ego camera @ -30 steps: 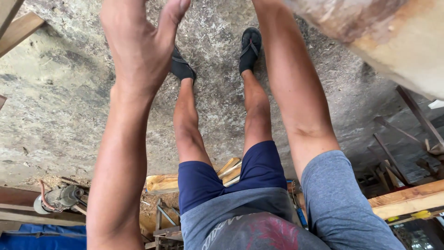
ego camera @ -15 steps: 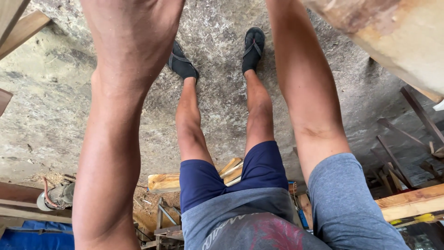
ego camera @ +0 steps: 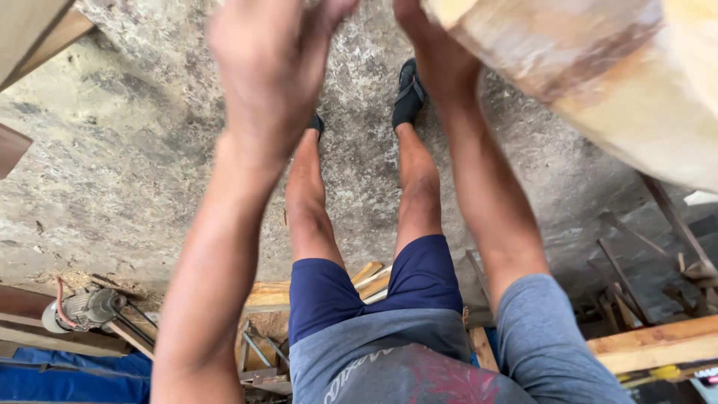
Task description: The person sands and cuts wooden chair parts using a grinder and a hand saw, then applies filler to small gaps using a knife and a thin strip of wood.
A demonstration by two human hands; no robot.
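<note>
- The single head camera is looking steeply down past the raised forearms at the person's own legs and the concrete floor (ego camera: pixel 134 164).
- Arms are sitting very near the lens, blurred.

Left hand (ego camera: pixel 273 71) raised (blurred), right hand (ego camera: pixel 434 45) beside pale timber (ego camera: pixel 598 67), concrete floor (ego camera: pixel 112 172)

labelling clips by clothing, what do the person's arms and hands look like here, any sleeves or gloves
Both hands, left hand and right hand, are bare, with no gloves, watch or rings visible. The forearms are bare too. A short grey sleeve covers the right upper arm; motion blurs the left hand.
</note>
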